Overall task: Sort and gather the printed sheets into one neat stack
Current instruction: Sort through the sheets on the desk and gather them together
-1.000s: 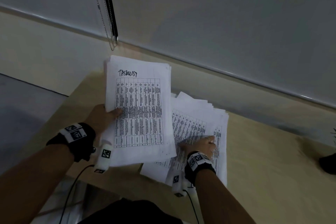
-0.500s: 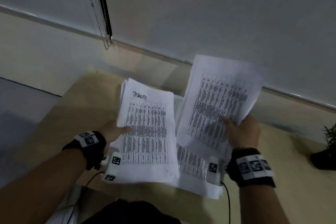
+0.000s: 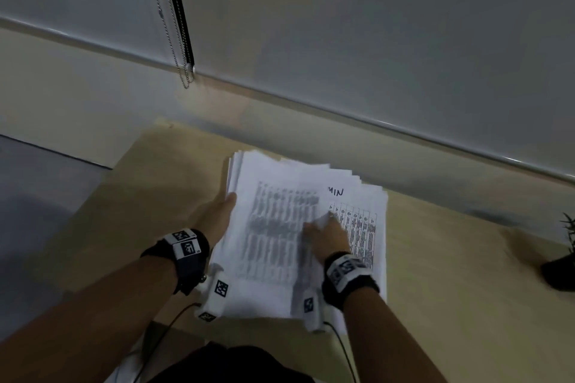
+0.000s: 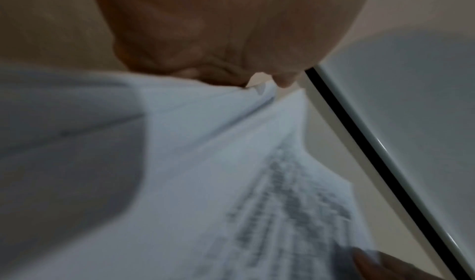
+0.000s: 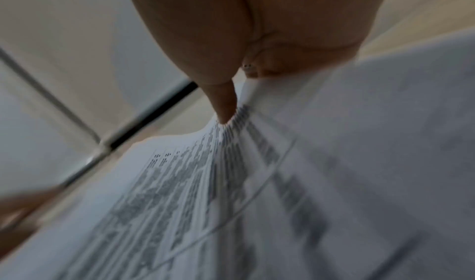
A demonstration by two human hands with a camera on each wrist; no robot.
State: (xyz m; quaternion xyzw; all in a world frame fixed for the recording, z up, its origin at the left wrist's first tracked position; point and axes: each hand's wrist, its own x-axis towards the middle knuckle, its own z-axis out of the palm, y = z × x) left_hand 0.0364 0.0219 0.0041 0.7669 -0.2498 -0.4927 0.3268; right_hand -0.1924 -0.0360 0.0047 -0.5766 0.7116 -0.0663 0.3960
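The sheet that the right hand [image 3: 326,235] held raised half a second ago now lies on top of the held stack [image 3: 267,246], and the handwritten heading that showed there is covered. The left hand [image 3: 217,219] grips this stack at its left edge, thumb on the top page and fingers beneath. The right hand rests on the stack's right edge, thumb pressing the printed table while its fingers [image 5: 264,69] curl under the edge of the paper, so it pinches the sheets. The stack overlaps the loose pile [image 3: 364,221] on the wooden table [image 3: 451,274], whose top sheet shows handwritten letters. A potted plant [image 3: 560,267] stands at the table's right end.
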